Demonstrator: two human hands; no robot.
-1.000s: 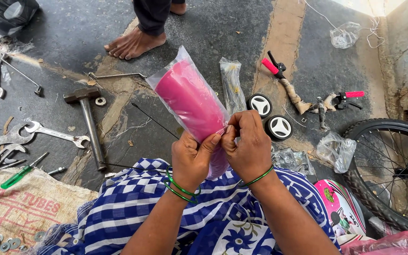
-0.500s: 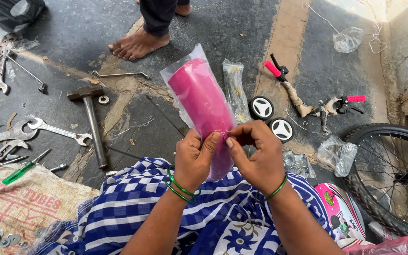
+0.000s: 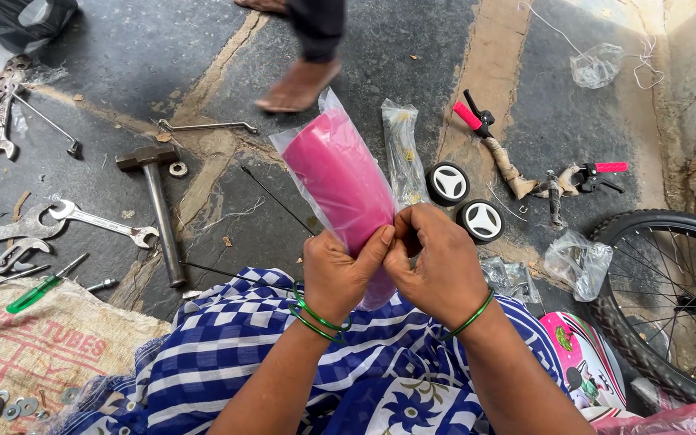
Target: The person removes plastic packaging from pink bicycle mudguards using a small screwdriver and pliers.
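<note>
A: Quick one. What moved since a second ago?

B: Not much in the hands. Left hand (image 3: 336, 270) and right hand (image 3: 437, 266) were already together at the near end of the pink part in its clear plastic bag (image 3: 340, 181), and they stay there. The bag now tilts a bit more to the left, far end up over the floor (image 3: 396, 48).

A: Fingers?

B: Both sets closed, pinching the bag's near edge. Left thumb lies along the plastic; right fingers are curled over the same spot, touching the left ones. Looks like they are working at the bag's opening, though the edge itself is hidden under the fingers.

A: Anything else shift?

B: The other person's bare foot (image 3: 296, 89) at the far side has stepped right; it now stands just beyond the bag's far end.

A: Surroundings?

B: Hammer (image 3: 159, 201) and spanners (image 3: 102, 221) on the left, two small black-and-white wheels (image 3: 465, 201) just right of the bag, bicycle wheel (image 3: 670, 298) far right.
</note>
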